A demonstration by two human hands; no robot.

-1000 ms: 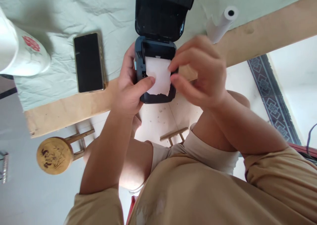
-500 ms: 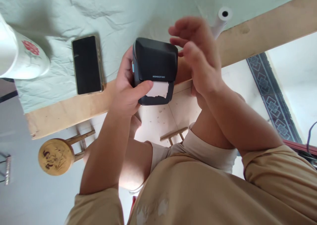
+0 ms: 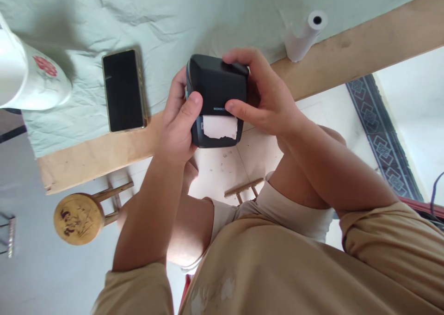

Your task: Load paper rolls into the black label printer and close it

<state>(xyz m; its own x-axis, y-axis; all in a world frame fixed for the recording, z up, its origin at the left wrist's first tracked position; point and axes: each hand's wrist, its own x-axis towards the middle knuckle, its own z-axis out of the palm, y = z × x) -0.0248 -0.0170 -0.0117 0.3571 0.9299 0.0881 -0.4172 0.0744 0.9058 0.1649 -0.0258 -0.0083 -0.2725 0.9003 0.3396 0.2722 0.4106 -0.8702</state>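
Note:
A black label printer (image 3: 215,86) is held between both hands above the table's front edge. From its front slot sticks a torn strip of white paper (image 3: 220,127). My left hand (image 3: 178,120) grips the printer's left side, thumb on the front and the other fingers partly hidden behind it. On the other side, my right hand (image 3: 267,93) is closed around the right edge, with its thumb by the printed lettering and its index finger on the top. A white paper roll (image 3: 301,40) stands on the table beyond my right hand.
To the left, a phone (image 3: 125,90) lies on the pale green table cover (image 3: 166,9), beside a white container (image 3: 41,79) with a red flower. Bare wood (image 3: 364,40) forms the table's front edge. Below it stands a round wooden stool (image 3: 79,219).
My right hand has come in from the right and taken hold of the printer's right side. My left thumb has moved up, off the paper strip.

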